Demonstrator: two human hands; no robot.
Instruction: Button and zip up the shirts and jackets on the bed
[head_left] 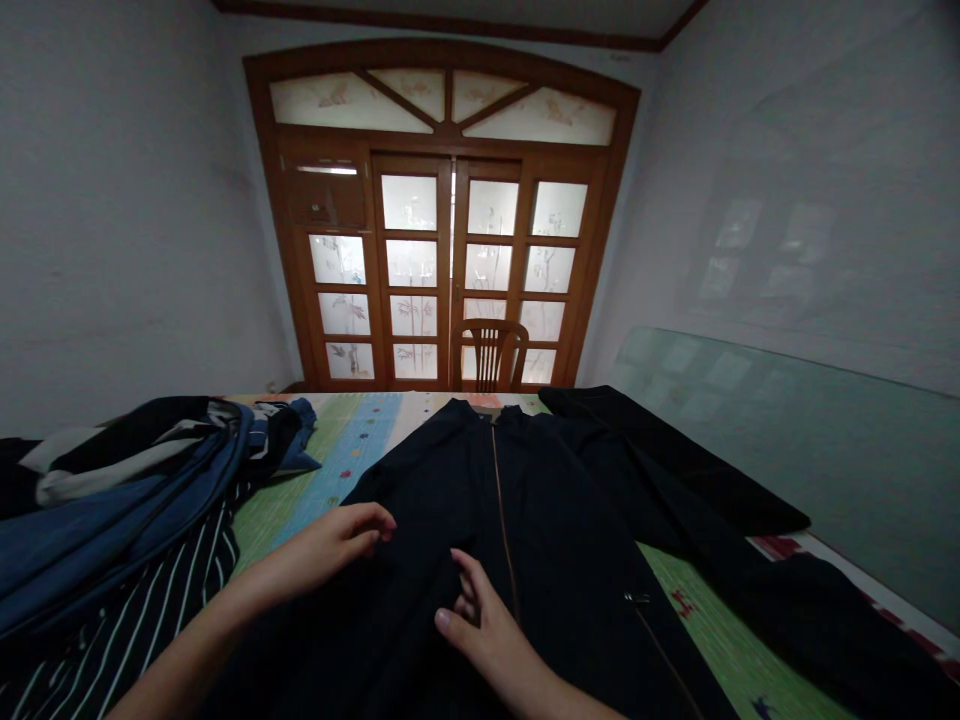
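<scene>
A dark navy zip-up jacket (555, 500) lies spread front side up, its collar at the far end and a copper-coloured zipper (500, 495) down the middle. Over the left part of its front is my left hand (352, 535), fingers loosely bent and thumb a little apart, with nothing in it. My right hand (480, 610) hovers just left of the zipper, thumb and index finger apart, also holding nothing. Whether either hand touches the fabric I cannot tell. One jacket sleeve (750, 590) stretches out to the right.
A heap of blue, black and white clothes (150, 480) with a striped garment (172, 590) lies at left. Folded black clothing (660, 450) rests at the far right. Beneath is a colourful patterned cloth (360, 440). A wooden chair (489, 345) stands beyond, before glazed doors (452, 260).
</scene>
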